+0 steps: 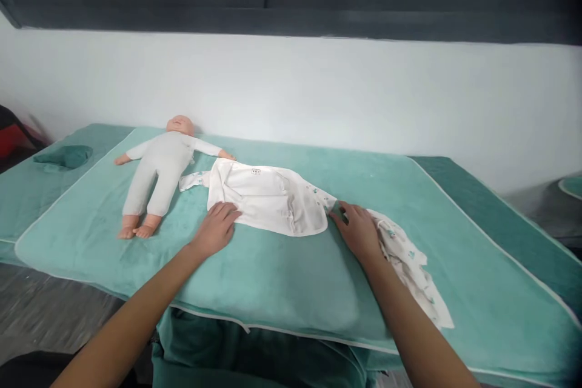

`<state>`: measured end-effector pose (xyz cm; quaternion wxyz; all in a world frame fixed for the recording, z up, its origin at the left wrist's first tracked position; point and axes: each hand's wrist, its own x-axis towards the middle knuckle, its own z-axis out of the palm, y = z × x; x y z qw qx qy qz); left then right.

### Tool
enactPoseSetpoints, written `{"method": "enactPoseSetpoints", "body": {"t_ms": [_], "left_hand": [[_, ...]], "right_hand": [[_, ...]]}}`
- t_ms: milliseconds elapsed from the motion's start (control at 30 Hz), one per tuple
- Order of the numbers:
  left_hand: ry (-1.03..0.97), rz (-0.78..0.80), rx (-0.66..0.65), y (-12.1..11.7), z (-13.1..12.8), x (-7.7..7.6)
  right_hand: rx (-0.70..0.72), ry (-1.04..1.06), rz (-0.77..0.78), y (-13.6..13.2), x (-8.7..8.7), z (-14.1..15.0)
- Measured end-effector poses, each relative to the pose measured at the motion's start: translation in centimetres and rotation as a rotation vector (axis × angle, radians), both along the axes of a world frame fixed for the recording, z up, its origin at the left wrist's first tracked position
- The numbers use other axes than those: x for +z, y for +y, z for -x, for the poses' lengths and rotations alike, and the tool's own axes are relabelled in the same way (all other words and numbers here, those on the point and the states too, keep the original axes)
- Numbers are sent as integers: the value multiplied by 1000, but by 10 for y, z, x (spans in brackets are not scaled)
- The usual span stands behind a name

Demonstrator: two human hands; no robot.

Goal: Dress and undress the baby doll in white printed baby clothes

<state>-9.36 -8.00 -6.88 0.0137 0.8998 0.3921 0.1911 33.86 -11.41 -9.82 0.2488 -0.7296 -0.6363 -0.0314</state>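
Note:
A white baby shirt [268, 197] lies spread on the mat, its patterned sleeves reaching out to both sides. My left hand [218, 227] rests flat on the shirt's lower left edge, fingers extended. At the end of the right sleeve, my right hand [359, 227] has its thumb and fingers bent around the cuff. A baby doll [161, 160] in a white suit lies on its back to the left, one hand by the shirt's collar. Beyond my right hand lies a crumpled white patterned baby garment [411, 267], partly hidden by my forearm.
The green padded mat [282, 279] covers a table along a white wall [291, 91]. A dark green cloth bundle [63, 156] sits at the far left, near a red and black object [16, 139]. Above runs a dark window frame [291, 9].

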Motion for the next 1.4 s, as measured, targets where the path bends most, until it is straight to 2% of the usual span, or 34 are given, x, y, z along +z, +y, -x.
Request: {"method": "enactPoseSetpoints", "body": {"t_ms": [100, 200, 300, 400, 533, 667, 733, 933, 1100, 1167, 1200, 1267, 1333, 1400], "left_hand": [[24, -36, 82, 0, -2, -4], [59, -69, 126, -4, -2, -6], [48, -63, 124, -8, -1, -4], [19, -22, 111, -9, -1, -1], [-18, -14, 178, -13, -1, -2], [-71, -83, 332, -15, 1, -10], [-94, -127, 355, -14, 2, -13], [-223, -225, 325, -16, 3, -14], [-357, -221, 220, -25, 8, -6], [-413, -212, 180, -26, 9, -5], [-432, -212, 173, -26, 10, -4], [-440, -219, 190, -24, 9, -6], [-413, -231, 241, -21, 8, -9], [-380, -233, 298, -17, 6, -12]], "right_hand": [[-59, -124, 15, -8, 2, -17], [-73, -172, -47, -18, 7, -12], [55, -106, -99, -26, 11, 20], [200, 12, -80, -29, 13, 62], [321, -59, -52, -29, 13, 92], [472, -53, -3, -29, 15, 91], [484, -48, -13, -28, 16, 90], [463, -73, -151, -32, 12, 94], [570, 67, -166, -42, 10, 90], [508, 143, -199, -35, 13, 80], [403, 181, -235, -29, 14, 74], [100, 223, -264, -13, 17, 59], [-161, 205, -153, 3, 18, 48], [-271, 179, 19, 15, 18, 43]]}}
